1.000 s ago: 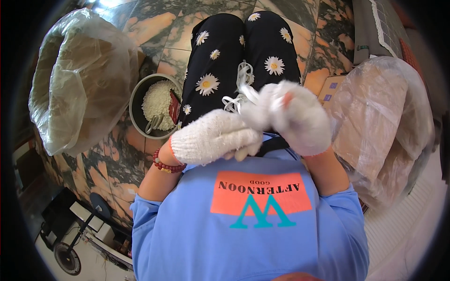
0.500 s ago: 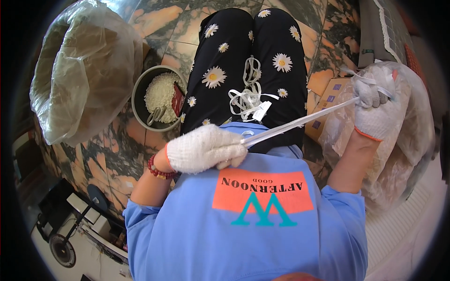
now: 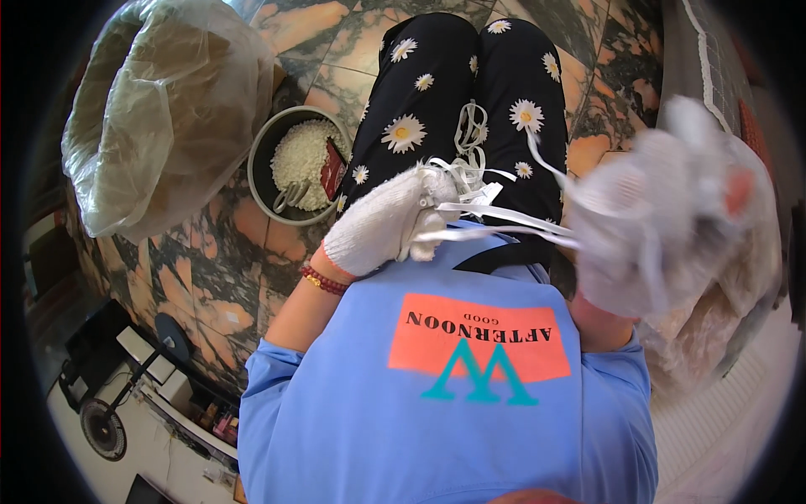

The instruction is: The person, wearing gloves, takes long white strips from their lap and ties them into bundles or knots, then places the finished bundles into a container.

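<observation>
My left hand [image 3: 390, 218], in a white knit glove, is over my lap with its fingers closed on white cords [image 3: 504, 231]. Those flat, loose strands stretch rightward toward my other hand. A tangled bundle of the same cord [image 3: 466, 172], with a small white tag [image 3: 477, 202], rests on my thighs against the left fingertips. My right hand [image 3: 663, 210], gloved too, is raised at the right and smeared by motion, so its fingers cannot be read. One strand curls up beside it over the dark daisy-print trousers [image 3: 457, 92].
On the patterned tile floor at my left stands a round pot [image 3: 259, 160] holding white pellets [image 3: 302, 155], scissors [image 3: 290, 195] and a dark red packet [image 3: 333, 170]. Beyond it is a large clear plastic bag [image 3: 168, 126]. Another plastic bag [image 3: 705, 319] lies behind my right hand.
My right hand has swung inward and blurred, and the taut cords have slackened. My left hand has moved up and right toward the cord bundle. The whole view has shifted slightly.
</observation>
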The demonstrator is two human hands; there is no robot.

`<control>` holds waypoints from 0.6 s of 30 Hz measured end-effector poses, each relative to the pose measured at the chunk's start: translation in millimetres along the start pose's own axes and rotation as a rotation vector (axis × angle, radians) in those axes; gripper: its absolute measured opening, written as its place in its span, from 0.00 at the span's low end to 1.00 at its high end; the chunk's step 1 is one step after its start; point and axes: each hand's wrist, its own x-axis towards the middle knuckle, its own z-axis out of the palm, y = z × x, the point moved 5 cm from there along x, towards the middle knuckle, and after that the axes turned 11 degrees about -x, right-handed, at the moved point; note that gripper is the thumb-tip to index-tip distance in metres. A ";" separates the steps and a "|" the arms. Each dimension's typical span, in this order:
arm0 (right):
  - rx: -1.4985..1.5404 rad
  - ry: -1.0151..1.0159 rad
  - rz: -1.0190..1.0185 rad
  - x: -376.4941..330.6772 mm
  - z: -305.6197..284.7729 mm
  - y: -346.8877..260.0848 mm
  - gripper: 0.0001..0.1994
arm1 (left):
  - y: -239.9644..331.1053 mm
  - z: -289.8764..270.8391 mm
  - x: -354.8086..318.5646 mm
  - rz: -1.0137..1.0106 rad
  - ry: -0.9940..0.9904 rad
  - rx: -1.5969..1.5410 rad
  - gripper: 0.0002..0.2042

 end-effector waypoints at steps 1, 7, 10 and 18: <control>0.005 0.001 -0.013 -5.7 5.2 -14.8 0.10 | 2.7 1.4 2.6 0.040 -0.051 0.110 0.18; 0.055 0.536 -0.278 -55.6 3.2 -112.2 0.07 | 15.3 -7.3 -11.3 0.186 -0.021 0.210 0.12; -0.590 0.612 -0.329 -64.4 -28.5 -106.2 0.07 | 44.6 -20.2 -31.8 0.394 0.221 0.269 0.13; -2.063 0.011 0.741 -32.3 -86.6 93.2 0.15 | 93.2 -88.3 -62.2 0.721 1.007 1.843 0.22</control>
